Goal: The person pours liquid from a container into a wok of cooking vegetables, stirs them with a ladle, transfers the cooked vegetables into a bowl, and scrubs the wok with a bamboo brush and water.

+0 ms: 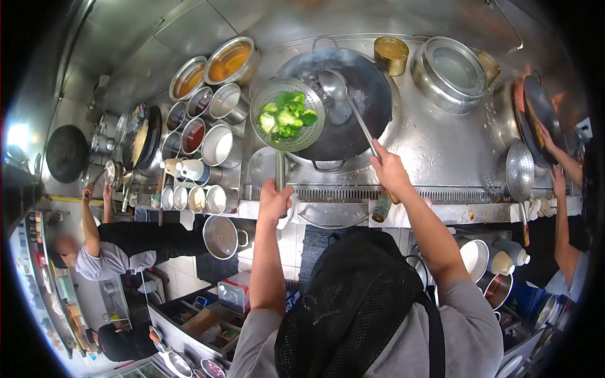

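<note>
My left hand (275,198) is closed around the handle of a perforated strainer (270,93). Green broccoli florets (288,117) lie in the strainer, which is held over the left side of a large dark wok (380,88). In my right hand (392,170) is the handle of a metal ladle (359,118). The ladle's bowl is at the wok's middle, above or in steaming liquid; I cannot tell how deep it sits. Below my right hand, a dark cylindrical handle end (382,208) rests on the counter's front edge by a white cloth (403,215).
Several metal pots of sauces and seasonings (219,143) stand left of the wok. A tin can (391,55) and a large steel pot (450,75) are to its right. At the far right, a co-worker's hands (549,140) are beside another wok (541,107); another person (110,252) works at left.
</note>
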`<action>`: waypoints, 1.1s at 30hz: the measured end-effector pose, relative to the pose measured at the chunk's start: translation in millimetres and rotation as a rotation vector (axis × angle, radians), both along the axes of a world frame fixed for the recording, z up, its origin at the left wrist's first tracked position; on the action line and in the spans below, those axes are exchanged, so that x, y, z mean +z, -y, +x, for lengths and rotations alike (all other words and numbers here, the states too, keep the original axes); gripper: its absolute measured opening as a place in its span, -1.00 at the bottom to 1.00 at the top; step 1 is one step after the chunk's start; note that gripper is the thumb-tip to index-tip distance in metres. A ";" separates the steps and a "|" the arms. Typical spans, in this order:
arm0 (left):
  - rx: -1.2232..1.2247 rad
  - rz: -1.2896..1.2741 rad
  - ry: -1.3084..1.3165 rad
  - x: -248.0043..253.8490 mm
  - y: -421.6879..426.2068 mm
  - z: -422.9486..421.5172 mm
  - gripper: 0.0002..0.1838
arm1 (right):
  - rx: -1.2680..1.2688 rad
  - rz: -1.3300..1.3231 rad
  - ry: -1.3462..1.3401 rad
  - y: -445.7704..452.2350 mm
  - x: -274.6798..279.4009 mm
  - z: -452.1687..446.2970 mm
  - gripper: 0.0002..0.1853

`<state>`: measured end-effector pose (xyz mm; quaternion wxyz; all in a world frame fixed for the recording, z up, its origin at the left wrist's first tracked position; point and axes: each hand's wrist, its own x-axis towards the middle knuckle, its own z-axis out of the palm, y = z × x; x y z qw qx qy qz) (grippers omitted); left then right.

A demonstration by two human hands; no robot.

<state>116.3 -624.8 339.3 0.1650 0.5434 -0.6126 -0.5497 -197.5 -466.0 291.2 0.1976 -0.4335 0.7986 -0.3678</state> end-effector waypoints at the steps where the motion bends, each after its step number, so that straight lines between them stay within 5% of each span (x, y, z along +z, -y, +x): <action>1: 0.020 -0.034 -0.056 -9.4 2.4 -8.3 -0.61 | -0.029 -0.013 -0.210 2.0 -8.7 -3.4 -0.43; 5: -0.015 -0.470 0.277 -70.7 30.8 -27.8 -0.49 | -0.084 0.138 -0.160 -16.7 -0.2 -28.6 -0.42; 11: -0.015 -0.595 0.501 -21.2 28.0 -64.4 -0.36 | -0.067 0.042 -0.062 -11.6 2.4 -39.0 -0.41; 16: 0.098 -0.834 0.456 -2.8 20.7 -27.9 -0.36 | 0.028 -0.053 0.034 14.4 -15.2 -44.4 -0.40; 20: 0.085 -0.907 0.272 -30.0 14.7 80.7 -0.43 | 0.279 0.153 -0.284 -22.9 2.7 -68.9 -0.29; 22: 0.227 -0.293 0.071 -10.0 -6.0 102.9 -0.47 | 0.282 0.253 -0.436 -52.9 36.0 -78.5 -0.26; 26: 0.276 0.186 -0.327 -34.4 -8.6 159.2 -0.64 | 0.284 0.396 -0.695 -97.5 77.0 -97.6 -0.19; 33: 0.166 0.468 -0.358 -81.1 12.0 206.1 -0.71 | 0.146 0.374 -0.914 -147.5 224.0 -46.6 -0.39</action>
